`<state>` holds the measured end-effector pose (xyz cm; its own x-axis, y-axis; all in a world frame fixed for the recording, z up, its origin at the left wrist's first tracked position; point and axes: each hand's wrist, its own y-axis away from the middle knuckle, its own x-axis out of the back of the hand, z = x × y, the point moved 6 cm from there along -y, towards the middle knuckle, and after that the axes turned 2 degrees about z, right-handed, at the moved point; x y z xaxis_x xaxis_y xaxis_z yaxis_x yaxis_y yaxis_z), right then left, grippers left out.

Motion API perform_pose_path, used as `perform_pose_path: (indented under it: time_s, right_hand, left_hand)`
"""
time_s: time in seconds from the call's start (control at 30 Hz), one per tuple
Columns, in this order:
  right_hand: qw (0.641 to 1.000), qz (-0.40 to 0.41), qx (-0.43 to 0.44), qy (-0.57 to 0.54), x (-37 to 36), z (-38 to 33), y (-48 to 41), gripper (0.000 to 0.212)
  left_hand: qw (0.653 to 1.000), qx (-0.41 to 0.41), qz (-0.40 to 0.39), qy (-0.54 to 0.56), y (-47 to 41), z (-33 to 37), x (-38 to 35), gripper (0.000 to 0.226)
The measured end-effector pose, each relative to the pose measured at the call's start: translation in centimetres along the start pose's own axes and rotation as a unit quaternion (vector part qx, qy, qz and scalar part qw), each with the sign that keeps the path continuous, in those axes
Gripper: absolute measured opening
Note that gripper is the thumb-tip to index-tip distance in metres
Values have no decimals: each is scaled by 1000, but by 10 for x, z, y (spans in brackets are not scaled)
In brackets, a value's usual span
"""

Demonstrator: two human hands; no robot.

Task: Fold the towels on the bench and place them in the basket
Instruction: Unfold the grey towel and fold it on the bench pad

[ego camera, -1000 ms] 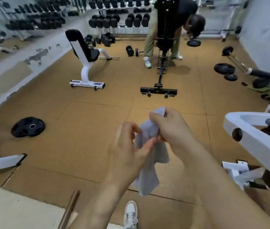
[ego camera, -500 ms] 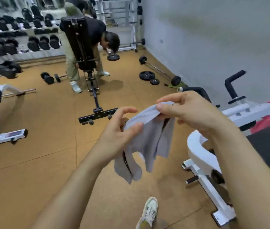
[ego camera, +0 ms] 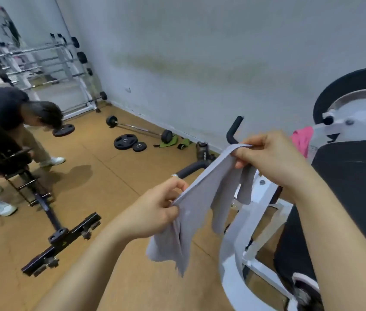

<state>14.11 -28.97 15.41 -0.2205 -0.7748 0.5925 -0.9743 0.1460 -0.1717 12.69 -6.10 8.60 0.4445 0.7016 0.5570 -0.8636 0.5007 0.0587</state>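
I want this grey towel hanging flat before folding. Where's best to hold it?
By the two corners of its top edge, pinched from above. The right hand pinches one end of that edge; the left hand grips bunched cloth, so the towel hangs in uneven folds. Probably slide the left hand outward along the edge to the corner.

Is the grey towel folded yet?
Not folded: the grey towel hangs loose and bunched, its top edge pinched between the left hand and right hand.
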Motion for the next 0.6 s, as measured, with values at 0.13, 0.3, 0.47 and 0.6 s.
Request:
perform_pose_path:
  time_s: [0.13,0.3,0.47,0.6]
  right_hand:
    - [994,96,-47,28,39,36,-18,20]
    - [970,217,-99,41,74,71,-25,26]
    - [941,261,-209,-53,91,96,-26,51]
    - [909,306,-278,-52,100,89,-26,58]
  left_hand:
    - [994,-55,-40,-88,-74,10,8,41]
    - [975,-58,-138,165,-161,36,-5,35]
    - [922,-33,-281,266,-248,42,-28,24]
    - [932,-101,-310,157,-306,43,-36,12]
